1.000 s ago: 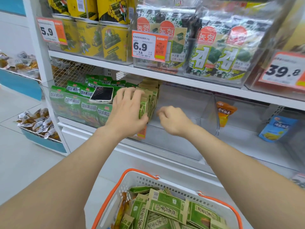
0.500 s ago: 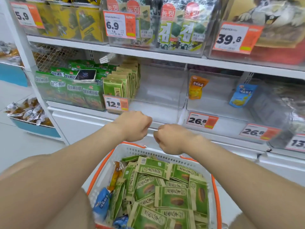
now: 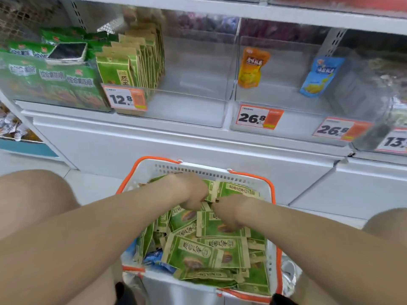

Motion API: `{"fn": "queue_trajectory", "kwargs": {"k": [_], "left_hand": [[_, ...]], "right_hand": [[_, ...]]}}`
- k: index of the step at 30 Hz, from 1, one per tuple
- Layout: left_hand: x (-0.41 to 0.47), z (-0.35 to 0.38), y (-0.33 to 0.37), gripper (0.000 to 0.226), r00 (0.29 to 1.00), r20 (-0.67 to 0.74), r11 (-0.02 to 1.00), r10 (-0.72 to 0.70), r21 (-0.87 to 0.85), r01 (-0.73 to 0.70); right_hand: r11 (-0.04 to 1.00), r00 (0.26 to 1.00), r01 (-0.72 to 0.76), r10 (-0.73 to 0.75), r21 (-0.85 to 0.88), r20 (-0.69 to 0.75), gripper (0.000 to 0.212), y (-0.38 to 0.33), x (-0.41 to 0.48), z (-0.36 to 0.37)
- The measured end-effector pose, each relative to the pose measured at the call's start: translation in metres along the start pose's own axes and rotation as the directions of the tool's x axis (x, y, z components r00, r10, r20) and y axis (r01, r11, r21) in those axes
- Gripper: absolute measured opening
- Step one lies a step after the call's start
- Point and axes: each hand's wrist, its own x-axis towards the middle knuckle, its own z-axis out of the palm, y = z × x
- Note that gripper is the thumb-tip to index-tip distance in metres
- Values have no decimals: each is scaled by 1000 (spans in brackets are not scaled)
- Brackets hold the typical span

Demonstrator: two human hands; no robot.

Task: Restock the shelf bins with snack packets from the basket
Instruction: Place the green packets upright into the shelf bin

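Orange-and-white price tag (image 3: 126, 99) "12.8" on the seed-packet bin (image 3: 187, 115); two further tags (image 3: 258, 117) "26.8" on the neighbouring bins (image 3: 286, 100)

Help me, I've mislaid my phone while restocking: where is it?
In the head view the phone lies upper left, on top of the dark green packets in the left bin, just left of the upright light green packets.

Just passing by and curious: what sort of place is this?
Most likely a shop's snack aisle: clear shelf bins carry orange price tags like 12.8, green packets stand in rows in one, and an orange-rimmed basket holds more.
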Motion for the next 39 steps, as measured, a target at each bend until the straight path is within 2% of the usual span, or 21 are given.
{"fn": "queue_trajectory", "kwargs": {"k": [7,9,11,13,17,19,20,22,23,26,34,36,39], "left_hand": [[18,-7,-15,34,1000,-10,999,-27,-47,27],[15,-12,-20,32,999,-16,998,-37,-60,36],[10,-15,-24,34,997,-2,993,-80,-88,79],[2,-19,-29,40,989,38,978,-145,-147,149],[-13,-33,-49,32,964,82,878,-253,-399,265],[-21,-36,-60,34,943,88,752,-320,-582,309],[-24,-36,-64,37,934,77,682,-349,-663,310],[-32,-37,-69,38,917,19,562,-399,-785,261],[-36,-37,-71,37,905,-22,500,-424,-839,214],[-48,-36,-77,28,866,-133,366,-482,-929,61],[-75,-38,-81,25,854,-176,324,-490,-946,-8],[-82,-45,-85,27,819,-215,313,-533,-949,-45],[-92,-58,-95,32,712,-264,244,-651,-961,-133]], "right_hand": [[994,1000,16,-14,107,-16,46,7,12,5],[986,1000,29,-29,165,-5,52,11,12,-1],[978,999,41,-45,205,15,58,16,12,-8],[953,999,48,-44,298,-18,53,21,11,-21],[795,981,88,38,600,-193,25,26,2,-50],[641,965,119,106,758,-242,30,23,0,-59],[523,961,144,130,840,-246,32,20,1,-61],[290,956,200,153,936,-252,30,14,0,-65],[206,953,216,167,954,-252,29,11,0,-66],[49,944,276,176,960,-281,24,3,0,-68],[-48,924,348,189,936,-333,22,-14,-16,-81],[-87,910,388,197,918,-366,25,-18,-25,-92],[-79,868,464,242,882,-434,40,-22,-39,-119]]}}
